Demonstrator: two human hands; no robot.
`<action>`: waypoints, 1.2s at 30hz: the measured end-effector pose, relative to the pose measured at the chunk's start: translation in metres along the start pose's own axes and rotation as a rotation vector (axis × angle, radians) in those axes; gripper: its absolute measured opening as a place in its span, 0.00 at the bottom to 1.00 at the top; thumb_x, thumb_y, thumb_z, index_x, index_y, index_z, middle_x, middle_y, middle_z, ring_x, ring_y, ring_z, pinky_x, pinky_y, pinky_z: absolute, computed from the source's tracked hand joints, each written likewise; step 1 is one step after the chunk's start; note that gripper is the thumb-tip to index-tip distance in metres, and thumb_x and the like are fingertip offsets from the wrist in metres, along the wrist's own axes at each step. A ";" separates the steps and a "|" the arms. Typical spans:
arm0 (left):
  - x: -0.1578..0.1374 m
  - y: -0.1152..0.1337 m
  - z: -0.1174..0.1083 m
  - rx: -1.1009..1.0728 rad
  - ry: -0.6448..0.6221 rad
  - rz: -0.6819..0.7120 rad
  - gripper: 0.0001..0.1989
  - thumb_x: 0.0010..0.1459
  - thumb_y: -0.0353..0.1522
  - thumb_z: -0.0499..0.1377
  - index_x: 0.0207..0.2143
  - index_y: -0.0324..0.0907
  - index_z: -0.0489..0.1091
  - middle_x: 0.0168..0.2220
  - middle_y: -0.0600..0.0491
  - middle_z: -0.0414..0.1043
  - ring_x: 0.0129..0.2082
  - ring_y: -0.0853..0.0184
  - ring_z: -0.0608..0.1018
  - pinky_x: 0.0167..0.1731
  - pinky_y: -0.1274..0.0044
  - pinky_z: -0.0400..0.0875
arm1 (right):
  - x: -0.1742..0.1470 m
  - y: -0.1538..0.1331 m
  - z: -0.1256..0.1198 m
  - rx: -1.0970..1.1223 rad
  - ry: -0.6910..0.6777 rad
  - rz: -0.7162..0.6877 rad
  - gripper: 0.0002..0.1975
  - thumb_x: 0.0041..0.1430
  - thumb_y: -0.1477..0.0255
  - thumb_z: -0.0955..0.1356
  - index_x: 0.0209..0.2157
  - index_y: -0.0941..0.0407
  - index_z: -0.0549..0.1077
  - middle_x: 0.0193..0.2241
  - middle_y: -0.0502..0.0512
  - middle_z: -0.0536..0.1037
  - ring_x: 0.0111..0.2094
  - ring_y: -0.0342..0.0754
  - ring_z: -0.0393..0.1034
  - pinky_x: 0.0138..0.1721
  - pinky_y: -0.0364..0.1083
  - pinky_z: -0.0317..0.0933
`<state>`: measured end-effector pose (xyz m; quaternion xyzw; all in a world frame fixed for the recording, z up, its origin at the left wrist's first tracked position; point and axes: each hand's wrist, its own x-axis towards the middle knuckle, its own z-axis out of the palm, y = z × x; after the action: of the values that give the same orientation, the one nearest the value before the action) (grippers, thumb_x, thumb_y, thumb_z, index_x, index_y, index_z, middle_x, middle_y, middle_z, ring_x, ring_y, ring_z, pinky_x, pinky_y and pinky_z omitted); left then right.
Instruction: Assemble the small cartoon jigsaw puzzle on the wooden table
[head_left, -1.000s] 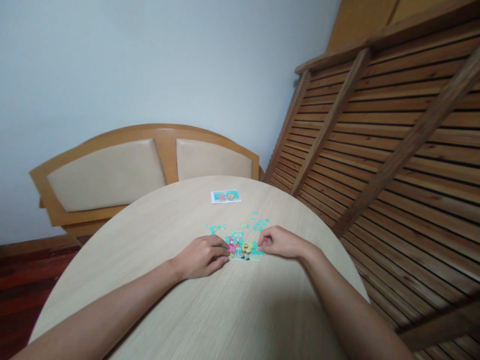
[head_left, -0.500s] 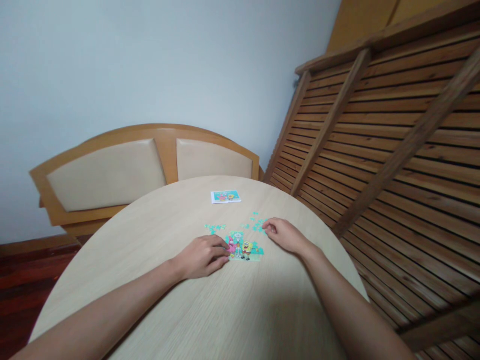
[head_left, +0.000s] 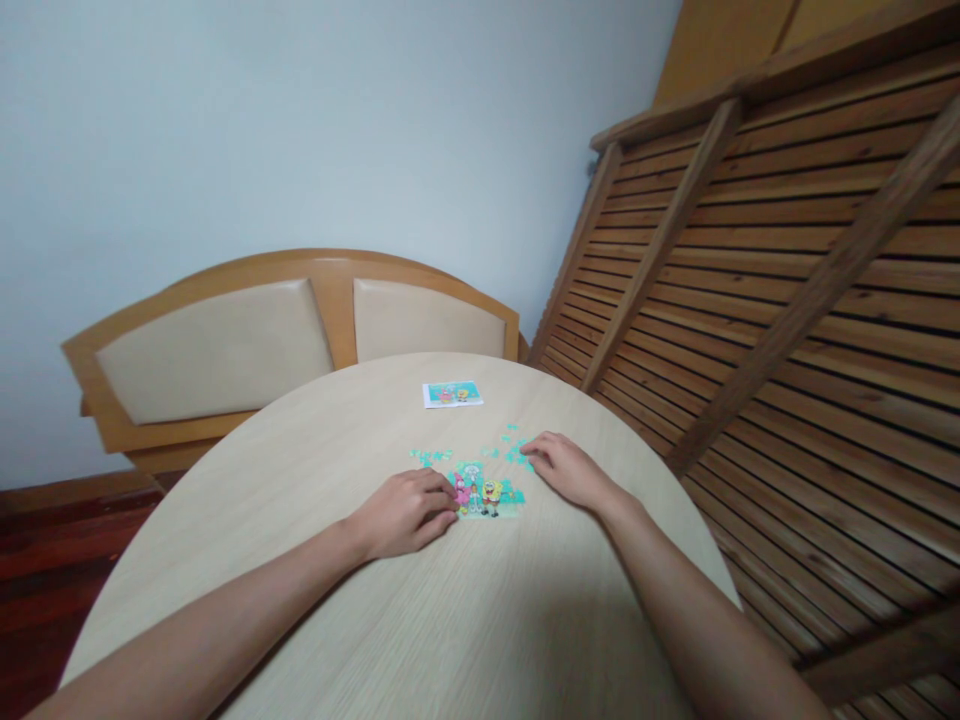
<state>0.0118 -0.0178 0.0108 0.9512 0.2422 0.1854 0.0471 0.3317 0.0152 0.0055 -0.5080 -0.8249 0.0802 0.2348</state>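
Observation:
A partly joined jigsaw puzzle (head_left: pixel 490 496) with pink and yellow cartoon figures on turquoise lies flat on the round table (head_left: pixel 420 630). My left hand (head_left: pixel 412 512) rests palm down at its left edge, fingers stretched out and touching that side, covering part of it. To the upper right of the puzzle, my right hand (head_left: pixel 568 470) reaches over loose turquoise pieces (head_left: pixel 511 440). Its fingers are slightly bent and apart, the tips at the pieces; I see nothing held in them. More loose pieces (head_left: pixel 430 456) lie beyond my left hand.
A picture card (head_left: pixel 453 394) showing similar cartoon figures lies toward the table's far side. Behind the table stands a headboard (head_left: pixel 217 350) with cream panels against a pale wall. A slatted wooden frame (head_left: pixel 750 300) leans along the right.
My right hand's fingers have loosened from a curled pose and stretched slightly left over the loose pieces. The puzzle has shifted slightly left against my left hand, which stays almost still.

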 end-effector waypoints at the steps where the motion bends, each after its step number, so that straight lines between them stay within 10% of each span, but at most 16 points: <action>1: 0.000 0.000 0.000 0.001 -0.002 0.000 0.12 0.68 0.35 0.52 0.43 0.43 0.75 0.43 0.49 0.76 0.43 0.63 0.77 0.46 0.71 0.72 | 0.001 -0.003 0.004 -0.006 0.022 -0.020 0.14 0.65 0.74 0.63 0.47 0.57 0.78 0.44 0.60 0.79 0.48 0.53 0.70 0.53 0.51 0.61; 11: 0.000 0.000 0.000 0.005 -0.006 0.000 0.11 0.68 0.34 0.52 0.42 0.43 0.74 0.42 0.49 0.75 0.42 0.64 0.77 0.45 0.73 0.71 | 0.007 -0.040 0.040 0.014 -0.157 -0.118 0.23 0.72 0.63 0.57 0.64 0.53 0.64 0.64 0.55 0.65 0.67 0.59 0.48 0.65 0.62 0.46; 24: 0.001 0.000 0.000 0.059 0.004 0.003 0.12 0.68 0.34 0.50 0.40 0.43 0.73 0.38 0.49 0.75 0.39 0.63 0.76 0.43 0.72 0.71 | 0.007 -0.028 0.011 0.042 -0.084 -0.195 0.13 0.64 0.74 0.65 0.45 0.53 0.79 0.43 0.57 0.81 0.49 0.52 0.71 0.54 0.51 0.61; 36: 0.000 -0.007 0.004 0.098 0.039 -0.101 0.13 0.68 0.34 0.51 0.44 0.43 0.75 0.44 0.48 0.75 0.44 0.62 0.77 0.46 0.71 0.73 | -0.003 -0.011 -0.022 0.162 -0.247 0.030 0.13 0.52 0.78 0.68 0.37 0.55 0.83 0.38 0.55 0.84 0.40 0.51 0.77 0.45 0.47 0.65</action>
<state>0.0101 -0.0120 0.0062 0.9352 0.2994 0.1891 0.0052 0.3340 0.0046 0.0276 -0.4860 -0.8305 0.2122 0.1704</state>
